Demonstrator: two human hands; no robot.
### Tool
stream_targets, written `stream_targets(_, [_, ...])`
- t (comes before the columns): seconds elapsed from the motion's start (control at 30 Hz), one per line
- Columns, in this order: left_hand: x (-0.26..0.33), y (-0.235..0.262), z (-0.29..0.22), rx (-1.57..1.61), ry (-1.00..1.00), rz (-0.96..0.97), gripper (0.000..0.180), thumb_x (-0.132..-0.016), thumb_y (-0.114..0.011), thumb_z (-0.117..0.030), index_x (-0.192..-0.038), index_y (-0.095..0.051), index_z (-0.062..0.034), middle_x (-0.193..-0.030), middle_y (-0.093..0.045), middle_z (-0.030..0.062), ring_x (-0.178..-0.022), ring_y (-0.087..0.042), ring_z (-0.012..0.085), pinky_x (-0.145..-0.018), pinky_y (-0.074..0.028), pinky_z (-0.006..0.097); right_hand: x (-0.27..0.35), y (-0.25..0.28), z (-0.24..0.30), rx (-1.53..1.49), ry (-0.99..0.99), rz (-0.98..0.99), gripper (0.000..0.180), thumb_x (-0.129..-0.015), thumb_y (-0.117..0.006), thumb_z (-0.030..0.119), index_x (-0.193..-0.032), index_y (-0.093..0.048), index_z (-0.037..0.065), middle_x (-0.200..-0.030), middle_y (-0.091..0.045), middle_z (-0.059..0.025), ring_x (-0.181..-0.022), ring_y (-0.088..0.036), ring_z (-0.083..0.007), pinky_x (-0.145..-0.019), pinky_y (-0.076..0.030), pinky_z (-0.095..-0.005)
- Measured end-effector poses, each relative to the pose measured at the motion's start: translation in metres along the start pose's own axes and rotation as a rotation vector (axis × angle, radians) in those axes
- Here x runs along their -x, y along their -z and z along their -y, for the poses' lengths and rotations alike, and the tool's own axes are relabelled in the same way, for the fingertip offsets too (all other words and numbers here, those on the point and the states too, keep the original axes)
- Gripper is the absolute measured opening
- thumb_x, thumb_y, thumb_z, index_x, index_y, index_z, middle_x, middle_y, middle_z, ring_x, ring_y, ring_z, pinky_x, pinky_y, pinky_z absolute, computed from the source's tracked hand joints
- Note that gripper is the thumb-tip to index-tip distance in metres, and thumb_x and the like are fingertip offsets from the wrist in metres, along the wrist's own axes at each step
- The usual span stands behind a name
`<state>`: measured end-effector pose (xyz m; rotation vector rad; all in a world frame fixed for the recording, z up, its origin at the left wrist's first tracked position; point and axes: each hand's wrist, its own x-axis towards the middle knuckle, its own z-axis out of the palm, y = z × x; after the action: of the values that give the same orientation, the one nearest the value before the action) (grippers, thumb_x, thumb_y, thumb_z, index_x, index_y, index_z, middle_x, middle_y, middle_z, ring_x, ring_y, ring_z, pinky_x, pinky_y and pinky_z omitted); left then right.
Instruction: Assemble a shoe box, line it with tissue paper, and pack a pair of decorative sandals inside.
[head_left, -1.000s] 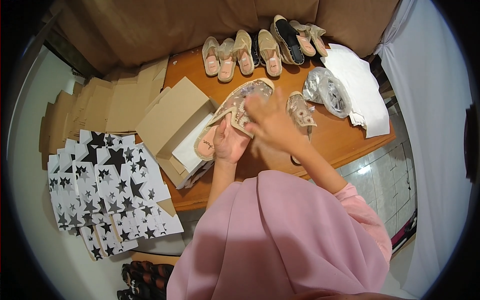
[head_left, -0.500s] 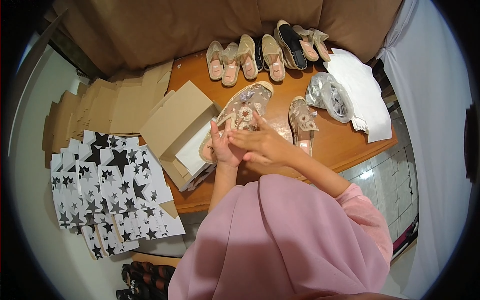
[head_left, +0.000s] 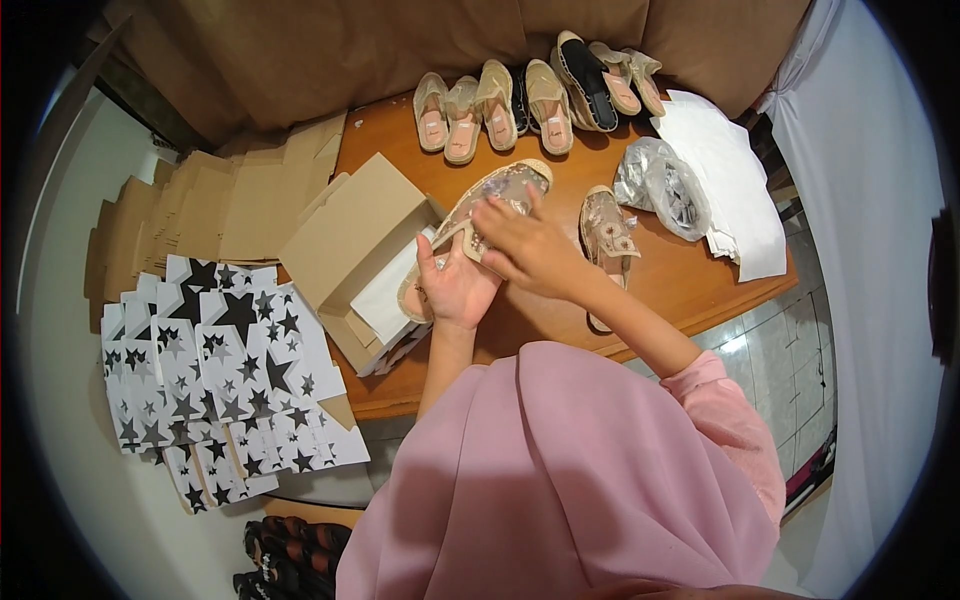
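we find the sheer floral slip-on over the bench, just right of the open brown box; the left hand is palm up, its fingers hidden at the shoe's opening, so we cannot tell how far that grip closes. the right hand lies over the shoe's front, fingers extended, grip unclosed. farther right we log a second slip-on, plastic bag, white sheets.

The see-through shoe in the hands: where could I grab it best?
Probably by its tan toe cap, from the far side. The see-through shoe points its toe away, uncovered, while the left hand and right hand are at its middle and its heel is close to the open box.
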<state>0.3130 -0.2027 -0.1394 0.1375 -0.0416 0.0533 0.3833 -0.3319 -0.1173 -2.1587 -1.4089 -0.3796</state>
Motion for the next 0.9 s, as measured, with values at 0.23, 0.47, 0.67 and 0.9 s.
stream_targets(0.23, [0.006,0.014,-0.005,-0.105,0.046,0.013,0.079,-0.089,-0.036,-0.063,-0.137,-0.033,0.0004,-0.136,-0.043,0.0185,-0.125,-0.043,0.0305,-0.105,-0.033,0.044,0.014,0.018,0.011,-0.209,0.109,0.256,0.048,-0.091,-0.050,0.035,-0.129,-0.049,0.007,-0.134,-0.048,-0.0126,-0.131,-0.038,-0.0245,-0.110,-0.005,-0.0584])
stream_targets(0.47, [0.004,0.036,-0.011,-0.410,0.025,0.177,0.053,-0.091,-0.051,-0.021,-0.136,-0.033,0.0014,-0.133,-0.045,0.0153,-0.121,-0.047,0.0264,-0.100,-0.040,0.040,0.015,0.026,0.015,-0.478,0.046,0.186,0.032,-0.085,-0.060,0.025,-0.112,-0.064,0.009,-0.118,-0.061,-0.0110,-0.119,-0.053,-0.0238,-0.112,-0.004,-0.0532])
stream_targets(0.67, [0.004,0.014,-0.007,-0.569,0.005,0.120,0.041,-0.094,-0.049,-0.015,-0.131,-0.039,0.0009,-0.128,-0.051,0.0129,-0.115,-0.052,0.0209,-0.097,-0.045,0.035,0.027,0.041,-0.019,-0.800,-0.199,-0.320,0.022,-0.082,-0.059,0.013,-0.100,-0.070,0.007,-0.105,-0.068,-0.0083,-0.112,-0.058,-0.0229,-0.112,-0.007,-0.0502])
stream_targets(0.9, [-0.004,0.002,0.001,-0.497,-0.009,0.014,0.050,-0.098,-0.037,-0.036,-0.136,-0.034,-0.0030,-0.133,-0.047,0.0120,-0.121,-0.047,0.0252,-0.101,-0.041,0.039,0.030,0.047,-0.023,-0.702,-0.224,-0.407,0.038,-0.081,-0.056,0.010,-0.119,-0.060,0.006,-0.125,-0.057,-0.0130,-0.124,-0.048,-0.0268,-0.112,-0.009,-0.0494])
